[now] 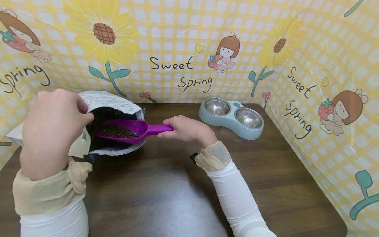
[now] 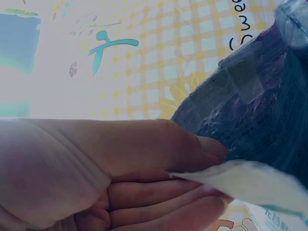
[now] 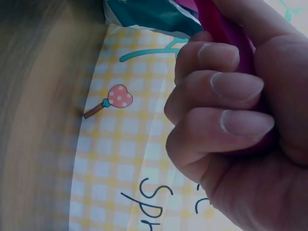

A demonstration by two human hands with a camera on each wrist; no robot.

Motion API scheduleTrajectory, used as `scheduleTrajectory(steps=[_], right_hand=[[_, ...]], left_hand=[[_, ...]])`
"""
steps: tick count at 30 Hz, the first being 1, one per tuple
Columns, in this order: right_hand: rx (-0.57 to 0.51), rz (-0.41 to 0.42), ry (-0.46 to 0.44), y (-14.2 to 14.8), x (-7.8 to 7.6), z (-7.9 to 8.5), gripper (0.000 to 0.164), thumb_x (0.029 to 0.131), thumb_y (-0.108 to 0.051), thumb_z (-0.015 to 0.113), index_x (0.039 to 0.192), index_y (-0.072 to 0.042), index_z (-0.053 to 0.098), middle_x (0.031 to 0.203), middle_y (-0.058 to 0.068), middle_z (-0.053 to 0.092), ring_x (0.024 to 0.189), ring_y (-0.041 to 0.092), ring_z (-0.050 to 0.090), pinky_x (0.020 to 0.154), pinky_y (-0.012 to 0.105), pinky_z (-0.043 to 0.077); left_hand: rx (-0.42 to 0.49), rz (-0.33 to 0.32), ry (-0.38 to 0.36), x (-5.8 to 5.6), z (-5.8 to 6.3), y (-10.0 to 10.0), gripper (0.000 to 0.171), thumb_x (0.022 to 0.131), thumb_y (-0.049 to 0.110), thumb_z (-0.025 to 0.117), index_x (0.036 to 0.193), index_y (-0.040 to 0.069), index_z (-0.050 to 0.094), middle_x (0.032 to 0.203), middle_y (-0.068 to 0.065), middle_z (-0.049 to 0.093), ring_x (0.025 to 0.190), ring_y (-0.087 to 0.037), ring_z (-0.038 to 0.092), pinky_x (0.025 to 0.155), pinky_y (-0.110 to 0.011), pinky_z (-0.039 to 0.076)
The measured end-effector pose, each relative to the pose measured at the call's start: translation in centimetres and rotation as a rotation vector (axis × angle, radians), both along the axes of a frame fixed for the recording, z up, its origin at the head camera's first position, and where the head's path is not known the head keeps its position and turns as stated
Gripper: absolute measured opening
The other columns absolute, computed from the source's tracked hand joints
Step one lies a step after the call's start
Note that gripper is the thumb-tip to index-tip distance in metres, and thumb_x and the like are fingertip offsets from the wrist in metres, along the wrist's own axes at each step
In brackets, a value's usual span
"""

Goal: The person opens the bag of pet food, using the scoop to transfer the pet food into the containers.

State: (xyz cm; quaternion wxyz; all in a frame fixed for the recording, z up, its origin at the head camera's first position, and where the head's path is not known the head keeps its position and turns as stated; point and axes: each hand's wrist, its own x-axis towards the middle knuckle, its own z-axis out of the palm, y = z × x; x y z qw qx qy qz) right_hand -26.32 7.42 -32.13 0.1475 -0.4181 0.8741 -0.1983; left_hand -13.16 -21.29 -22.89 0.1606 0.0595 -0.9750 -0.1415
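A purple scoop [image 1: 139, 126] holds small brown kibble [image 1: 116, 131], its bowl lying within the mouth of a pet food bag [image 1: 109, 100]. My right hand [image 1: 189, 130] grips the scoop's handle; in the right wrist view the fingers [image 3: 236, 86] curl round it. With thumb and fingers my left hand [image 1: 53, 128] pinches the near edge of the bag's opening. The left wrist view shows the pale bag edge [image 2: 245, 183] caught between thumb and fingers. The bag lies on its side, open toward the right, with a dark inside. Its far end is mostly hidden behind my left hand.
A light blue double pet bowl [image 1: 231, 126] with two steel dishes stands at the back right of the brown wooden table [image 1: 183, 187]. Yellow checked cloth [image 1: 177, 39] with printed flowers rises behind the table and along its sides.
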Motion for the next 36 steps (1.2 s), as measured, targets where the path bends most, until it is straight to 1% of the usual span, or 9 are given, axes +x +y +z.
scheduleTrajectory(steps=[5, 8, 13, 16, 21, 27, 33, 36], right_hand=[[0.000, -0.011, 0.023, 0.6, -0.1, 0.4, 0.038, 0.105, -0.051, 0.069, 0.085, -0.020, 0.058, 0.071, -0.009, 0.048, 0.063, 0.005, 0.043, 0.062, 0.023, 0.039], [0.001, -0.022, 0.034, 1.1, 0.0, 0.7, 0.038, 0.104, -0.050, 0.070, 0.085, -0.020, 0.059, 0.071, -0.009, 0.048, 0.063, 0.005, 0.044, 0.062, 0.023, 0.039], [-0.011, -0.048, 0.060, 2.1, 0.0, 1.1, 0.035, 0.104, -0.047, 0.072, 0.084, -0.020, 0.061, 0.070, -0.008, 0.049, 0.064, 0.007, 0.046, 0.063, 0.025, 0.040], [-0.022, -0.056, 0.068, 2.9, -0.1, 1.3, 0.034, 0.103, -0.045, 0.074, 0.084, -0.020, 0.061, 0.070, -0.007, 0.050, 0.064, 0.008, 0.046, 0.064, 0.026, 0.041], [-0.038, -0.065, 0.057, 4.5, -0.3, 1.3, 0.035, 0.102, -0.044, 0.075, 0.083, -0.019, 0.060, 0.070, -0.007, 0.049, 0.064, 0.008, 0.047, 0.064, 0.026, 0.042], [-0.054, -0.115, 0.034, 6.2, -0.4, 1.5, 0.036, 0.101, -0.044, 0.077, 0.081, -0.020, 0.060, 0.069, -0.007, 0.049, 0.063, 0.009, 0.045, 0.064, 0.028, 0.042], [-0.037, -0.164, -0.002, 7.9, -0.6, 2.2, 0.033, 0.098, -0.044, 0.081, 0.082, -0.020, 0.064, 0.071, -0.006, 0.053, 0.066, 0.011, 0.047, 0.066, 0.028, 0.042], [-0.035, -0.184, 0.001, 8.7, -0.7, 2.6, 0.030, 0.096, -0.041, 0.083, 0.083, -0.020, 0.067, 0.072, -0.006, 0.055, 0.068, 0.011, 0.047, 0.066, 0.027, 0.042]], left_hand=[[-0.004, -0.014, 0.018, 0.0, 0.0, 0.0, 0.014, 0.090, 0.013, 0.076, 0.090, 0.000, 0.080, 0.094, -0.033, 0.074, 0.092, -0.062, 0.060, 0.073, -0.070, 0.050], [-0.001, -0.018, 0.025, 0.0, 0.0, 0.0, 0.014, 0.089, 0.013, 0.075, 0.090, 0.000, 0.080, 0.094, -0.032, 0.074, 0.092, -0.062, 0.060, 0.073, -0.069, 0.049], [0.001, -0.007, 0.006, 0.0, 0.0, 0.0, 0.015, 0.091, 0.013, 0.076, 0.093, -0.002, 0.080, 0.098, -0.034, 0.075, 0.096, -0.062, 0.059, 0.075, -0.069, 0.049], [-0.001, -0.012, 0.015, 0.0, 0.0, 0.0, 0.015, 0.090, 0.013, 0.076, 0.091, -0.001, 0.080, 0.095, -0.033, 0.075, 0.094, -0.062, 0.059, 0.073, -0.069, 0.049], [0.003, -0.023, 0.042, 0.0, 0.0, -0.1, 0.013, 0.087, 0.012, 0.075, 0.088, 0.000, 0.080, 0.090, -0.032, 0.074, 0.088, -0.061, 0.060, 0.070, -0.068, 0.049], [0.000, -0.009, 0.024, 0.1, 0.1, 0.1, 0.014, 0.089, 0.013, 0.075, 0.090, 0.000, 0.080, 0.093, -0.034, 0.073, 0.090, -0.062, 0.060, 0.071, -0.068, 0.049], [-0.007, 0.011, -0.016, 0.1, 0.0, 0.3, 0.016, 0.094, 0.012, 0.074, 0.095, -0.002, 0.079, 0.098, -0.031, 0.076, 0.093, -0.063, 0.062, 0.074, -0.069, 0.051], [-0.003, 0.014, -0.013, 0.1, 0.0, 0.3, 0.016, 0.094, 0.012, 0.074, 0.095, -0.002, 0.079, 0.099, -0.031, 0.076, 0.095, -0.063, 0.061, 0.074, -0.068, 0.051]])
